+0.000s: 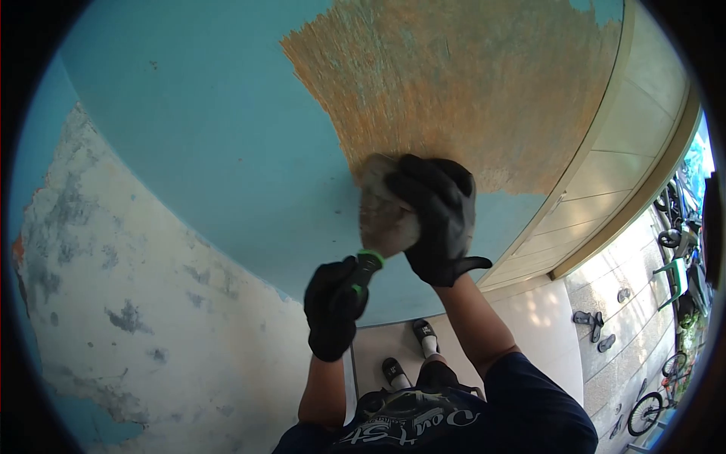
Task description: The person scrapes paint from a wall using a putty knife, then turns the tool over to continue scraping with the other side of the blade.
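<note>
My left hand (331, 314), in a black glove, is closed round the black and green handle of a scraper (387, 223). Its wide, smeared metal blade points up against a blue-painted panel (249, 174), at the lower edge of a bare patch (446, 91). That patch is brown-orange and streaked, with ragged paint edges. On the blade's right side, my black-gloved right hand (446, 216) has its bent fingers over the metal, while its thumb sticks out to the right. The blade's tip is slightly blurred, and the fingertips partly cover it.
A patchy white and grey wall (151, 303) stands at the left. Beige panelling (612, 163) curves along the right. Farther right, sandals (588, 321), a green stool (673, 281) and a bicycle (646, 412) are on the paved ground. My feet in dark slides (395, 373) are below.
</note>
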The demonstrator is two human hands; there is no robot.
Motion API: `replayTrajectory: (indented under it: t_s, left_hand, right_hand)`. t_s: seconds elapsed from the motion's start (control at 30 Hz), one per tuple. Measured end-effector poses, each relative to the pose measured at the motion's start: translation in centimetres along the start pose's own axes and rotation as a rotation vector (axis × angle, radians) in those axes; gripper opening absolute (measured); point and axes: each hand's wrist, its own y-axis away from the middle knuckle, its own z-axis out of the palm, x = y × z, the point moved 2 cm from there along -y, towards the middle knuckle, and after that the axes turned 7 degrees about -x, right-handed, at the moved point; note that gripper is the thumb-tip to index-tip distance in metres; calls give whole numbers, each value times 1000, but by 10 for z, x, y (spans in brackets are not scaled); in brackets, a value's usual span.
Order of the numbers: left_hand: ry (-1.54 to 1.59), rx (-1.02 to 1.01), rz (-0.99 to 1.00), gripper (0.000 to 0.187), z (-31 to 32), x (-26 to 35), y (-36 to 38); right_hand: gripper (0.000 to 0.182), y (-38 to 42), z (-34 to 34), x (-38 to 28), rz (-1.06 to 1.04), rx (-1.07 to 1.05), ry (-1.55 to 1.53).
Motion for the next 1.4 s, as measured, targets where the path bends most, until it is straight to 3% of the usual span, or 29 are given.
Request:
replayTrajectory:
  t_s: [0.07, 0.17, 0.27, 0.43, 0.67, 0.87, 0.93, 1.07, 1.13, 1.27, 1.33, 1.4]
  left_hand:
    - [-253, -39, -12, 37, 6, -5, 21]
    - [-146, -72, 0, 38, 10, -14, 46]
    - [-55, -12, -146, 39, 8, -21, 60]
    - [-126, 16, -47, 38, 1, -29, 55]
    - [43, 36, -100, 35, -3, -31, 52]
    - [-108, 27, -113, 34, -14, -28, 50]
    - [-557, -106, 44, 32, -16, -21, 45]
    - [-236, -1, -127, 31, -17, -22, 48]
    - [-466, -96, -128, 30, -17, -17, 48]
    - [-598, -106, 1, 30, -25, -36, 46]
    - [-79, 70, -117, 30, -27, -40, 36]
    - [203, 59, 74, 31, -3, -12, 2]
  right_hand:
    - [43, 18, -13, 0, 2, 7, 1]
    - [45, 55, -13, -1, 57, -135, 30]
    - [49, 62, 0, 1, 78, -194, -25]
    - [50, 57, 8, 2, 90, -177, -23]
    - [46, 61, 13, 4, 84, -216, 28]
    - [45, 63, 14, 4, 98, -236, 29]
    - [45, 65, 15, 5, 88, -231, 30]
    - [44, 64, 14, 3, 107, -215, 0]
    - [43, 63, 15, 4, 116, -219, -7]
    - [36, 56, 18, 7, 65, -211, 41]
    - [32, 30, 20, 6, 28, -235, 77]
    - [29, -11, 17, -2, -96, -113, 46]
